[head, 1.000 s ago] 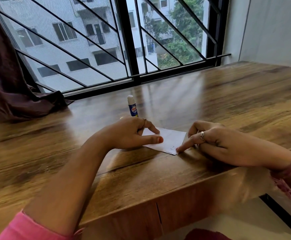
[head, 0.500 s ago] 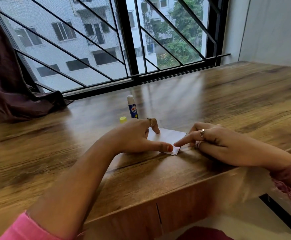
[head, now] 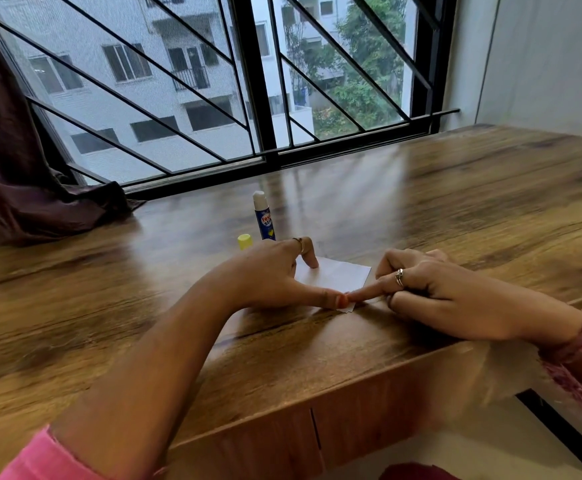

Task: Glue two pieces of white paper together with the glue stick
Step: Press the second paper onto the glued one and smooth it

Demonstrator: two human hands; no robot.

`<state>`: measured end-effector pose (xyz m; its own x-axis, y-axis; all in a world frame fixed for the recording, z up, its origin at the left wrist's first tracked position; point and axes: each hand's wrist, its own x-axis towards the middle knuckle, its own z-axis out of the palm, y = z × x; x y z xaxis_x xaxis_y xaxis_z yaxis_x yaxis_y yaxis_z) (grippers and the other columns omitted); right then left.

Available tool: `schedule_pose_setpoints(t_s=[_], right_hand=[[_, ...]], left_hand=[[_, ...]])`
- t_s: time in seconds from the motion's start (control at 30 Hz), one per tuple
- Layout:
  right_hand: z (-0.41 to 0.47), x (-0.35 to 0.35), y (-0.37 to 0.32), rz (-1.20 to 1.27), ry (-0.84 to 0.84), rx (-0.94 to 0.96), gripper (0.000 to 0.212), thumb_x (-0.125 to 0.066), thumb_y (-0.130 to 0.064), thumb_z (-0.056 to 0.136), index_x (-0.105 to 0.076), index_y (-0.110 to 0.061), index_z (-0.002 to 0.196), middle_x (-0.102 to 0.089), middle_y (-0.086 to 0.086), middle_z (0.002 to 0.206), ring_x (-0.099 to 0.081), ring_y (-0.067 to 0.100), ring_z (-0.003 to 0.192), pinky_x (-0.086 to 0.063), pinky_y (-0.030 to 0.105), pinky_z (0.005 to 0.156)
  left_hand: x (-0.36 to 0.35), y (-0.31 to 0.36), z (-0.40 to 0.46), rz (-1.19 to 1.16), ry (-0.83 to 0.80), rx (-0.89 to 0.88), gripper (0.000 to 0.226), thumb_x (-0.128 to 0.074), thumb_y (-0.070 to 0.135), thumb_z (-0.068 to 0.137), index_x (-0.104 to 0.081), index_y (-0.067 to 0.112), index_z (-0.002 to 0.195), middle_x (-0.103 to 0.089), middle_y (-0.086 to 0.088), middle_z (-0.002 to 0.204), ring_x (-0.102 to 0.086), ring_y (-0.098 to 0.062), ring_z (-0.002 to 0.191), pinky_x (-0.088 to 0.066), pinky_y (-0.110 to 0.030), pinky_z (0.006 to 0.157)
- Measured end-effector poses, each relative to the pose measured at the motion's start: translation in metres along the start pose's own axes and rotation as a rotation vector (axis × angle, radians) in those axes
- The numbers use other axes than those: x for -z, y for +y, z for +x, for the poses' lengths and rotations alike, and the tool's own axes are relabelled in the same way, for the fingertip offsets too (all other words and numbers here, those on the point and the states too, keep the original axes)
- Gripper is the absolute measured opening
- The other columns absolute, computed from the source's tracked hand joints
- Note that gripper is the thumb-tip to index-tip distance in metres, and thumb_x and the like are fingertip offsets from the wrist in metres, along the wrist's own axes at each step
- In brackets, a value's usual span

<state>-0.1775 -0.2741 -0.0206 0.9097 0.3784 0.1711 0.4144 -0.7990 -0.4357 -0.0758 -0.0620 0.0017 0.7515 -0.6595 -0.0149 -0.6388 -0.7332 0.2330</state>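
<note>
White paper point(head: 334, 277) lies flat near the table's point(head: 456, 209) front edge, between your hands; left hand point(head: 272, 275) and right hand point(head: 431, 292) grasp nothing, thumb and forefinger meeting on its near edge; glue stick point(head: 263, 218) stands uncapped behind, nearer your left.

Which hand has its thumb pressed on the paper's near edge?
The left hand: its thumb lies along the white paper's near edge. The right hand presses there with its index finger instead.
</note>
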Motion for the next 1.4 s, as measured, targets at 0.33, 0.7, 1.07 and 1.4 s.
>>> schedule_pose_setpoints(t_s=[0.33,0.7,1.07,1.4], right_hand=[[0.007,0.012,0.021,-0.177,0.108,-0.199,0.043,-0.028,-0.050,0.083,-0.064,-0.056,0.105,-0.047,-0.027,0.083,-0.048,-0.008,0.091,-0.024,0.035,0.094],[0.004,0.008,0.019,-0.086,0.165,-0.162,0.032,-0.037,-0.039,0.092,-0.048,-0.065,0.107,-0.049,-0.022,0.090,-0.049,-0.008,0.090,-0.025,0.036,0.087],[-0.011,-0.027,-0.022,-0.281,0.234,-0.064,0.049,-0.022,-0.053,0.080,-0.058,-0.044,0.112,-0.045,-0.022,0.090,-0.039,-0.008,0.082,-0.028,0.034,0.089],[-0.014,-0.023,-0.016,-0.232,0.179,0.031,0.036,-0.033,-0.045,0.087,-0.058,-0.050,0.113,-0.046,-0.023,0.086,-0.047,-0.008,0.077,-0.036,0.033,0.076]], left_hand=[[0.000,0.000,0.000,-0.018,-0.008,0.020,0.062,-0.063,0.075,0.062,-0.053,0.033,0.106,-0.040,0.015,0.062,-0.038,-0.004,0.056,-0.026,-0.025,0.050],[-0.001,-0.002,0.002,-0.021,-0.012,0.021,0.064,-0.061,0.079,0.059,-0.052,0.035,0.104,-0.039,0.015,0.061,-0.037,-0.003,0.055,-0.026,-0.025,0.050],[0.000,-0.005,0.002,-0.021,0.018,-0.024,0.053,-0.054,0.070,0.075,-0.056,0.028,0.108,-0.042,0.011,0.058,-0.037,-0.003,0.051,-0.027,-0.026,0.052],[0.000,-0.005,0.005,-0.044,0.034,-0.004,0.044,-0.063,0.062,0.075,-0.058,0.029,0.103,-0.040,0.015,0.061,-0.037,-0.003,0.055,-0.028,-0.022,0.052]])
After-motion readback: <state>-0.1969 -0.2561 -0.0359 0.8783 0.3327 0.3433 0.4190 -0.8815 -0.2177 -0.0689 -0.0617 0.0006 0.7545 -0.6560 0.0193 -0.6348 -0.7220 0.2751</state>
